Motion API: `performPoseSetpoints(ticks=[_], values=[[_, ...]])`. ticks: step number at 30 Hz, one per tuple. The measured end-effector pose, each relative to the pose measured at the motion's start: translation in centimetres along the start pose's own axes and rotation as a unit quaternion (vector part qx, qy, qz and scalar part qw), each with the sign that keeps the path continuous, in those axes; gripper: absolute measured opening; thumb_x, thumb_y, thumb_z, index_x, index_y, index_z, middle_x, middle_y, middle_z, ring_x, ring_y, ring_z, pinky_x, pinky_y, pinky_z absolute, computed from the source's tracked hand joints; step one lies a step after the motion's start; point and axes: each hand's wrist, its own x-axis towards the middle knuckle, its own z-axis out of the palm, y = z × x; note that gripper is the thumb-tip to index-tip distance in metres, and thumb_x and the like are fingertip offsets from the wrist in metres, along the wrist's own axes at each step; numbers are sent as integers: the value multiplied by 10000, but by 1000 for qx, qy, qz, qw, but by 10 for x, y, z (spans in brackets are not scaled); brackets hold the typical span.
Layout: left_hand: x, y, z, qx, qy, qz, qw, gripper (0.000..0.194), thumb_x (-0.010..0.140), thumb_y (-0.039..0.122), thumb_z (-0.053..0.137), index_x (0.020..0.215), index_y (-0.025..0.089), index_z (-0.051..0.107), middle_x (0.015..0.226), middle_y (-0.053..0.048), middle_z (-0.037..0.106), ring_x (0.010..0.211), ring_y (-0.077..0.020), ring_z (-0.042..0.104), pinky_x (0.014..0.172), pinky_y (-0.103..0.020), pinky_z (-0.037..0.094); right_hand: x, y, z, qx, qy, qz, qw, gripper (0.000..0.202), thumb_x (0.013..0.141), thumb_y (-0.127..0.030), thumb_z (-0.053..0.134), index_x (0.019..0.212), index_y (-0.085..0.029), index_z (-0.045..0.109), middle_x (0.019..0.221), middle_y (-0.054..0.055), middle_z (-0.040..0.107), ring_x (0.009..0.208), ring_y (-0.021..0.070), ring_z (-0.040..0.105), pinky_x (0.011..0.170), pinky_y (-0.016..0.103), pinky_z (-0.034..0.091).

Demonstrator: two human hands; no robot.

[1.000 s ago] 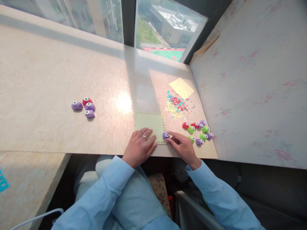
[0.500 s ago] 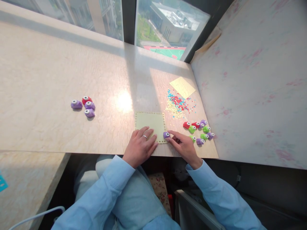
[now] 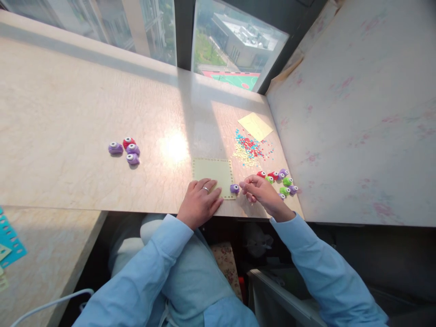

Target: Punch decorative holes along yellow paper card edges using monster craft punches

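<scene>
A pale yellow-green sheet of paper (image 3: 215, 170) lies on the table, with small holes punched along its edges. My left hand (image 3: 200, 200) rests flat on its lower part, fingers spread, a ring on one finger. At the sheet's lower right edge sits a purple craft punch (image 3: 234, 188). Just to the right of that punch, apart from it, is my right hand (image 3: 260, 193). Its thumb and forefinger are pinched together, and whatever may be between them is too small to make out. The other fingers curl underneath.
Several red, green and purple punches (image 3: 285, 190) cluster at the right, partly behind my right hand. Beyond them lie scattered red, blue and yellow paper bits (image 3: 250, 147) and a yellow paper (image 3: 256, 126). More punches (image 3: 132, 150) stand at the left. A papered wall (image 3: 340, 136) bounds the right side.
My right hand has let go of the purple punch and drawn slightly back to the right. The punch stays at the sheet's edge. My left hand keeps its place; the view has shifted slightly.
</scene>
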Motion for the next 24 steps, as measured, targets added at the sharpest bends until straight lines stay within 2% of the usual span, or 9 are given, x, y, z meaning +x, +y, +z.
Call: performPoseSetpoints(ticks=[3,7,13,18,24], values=[[0,0,0,-5,-3,-4,1000,235,962,363,532,1064,215,682,1208,-83,668,1138,-259,565,885,-435,420,9,-9,-4,-31,-43,29,998,571,601,-572,827,828,-158,506,652,-17,589,461,53,491,403,151,308],[1,0,-1,-9,-9,-8,1000,241,966,368,520,1068,222,683,1209,-84,665,1139,-257,560,881,-438,413,15,-15,-5,-77,-65,52,994,547,591,-507,847,818,-164,487,614,-34,552,469,50,491,397,141,267],[2,-1,-1,-12,-16,-13,1000,247,968,376,509,1066,231,683,1209,-85,662,1131,-262,555,871,-448,402,23,-28,-4,-154,-69,83,982,477,636,-389,844,813,-174,457,572,-58,504,449,33,415,385,143,230],[1,-1,1,-8,-11,-9,1000,233,960,371,519,1064,233,675,1207,-88,656,1130,-265,549,876,-449,399,35,-37,5,-249,-80,123,957,401,683,-240,811,826,-189,440,546,-79,443,429,34,365,389,152,225],[1,-1,1,-17,-5,-12,1000,223,954,363,531,1054,223,673,1193,-93,656,1124,-268,547,871,-451,396,39,-43,15,-311,-68,162,934,338,732,-192,759,804,-194,429,535,-84,378,412,27,290,400,168,207]])
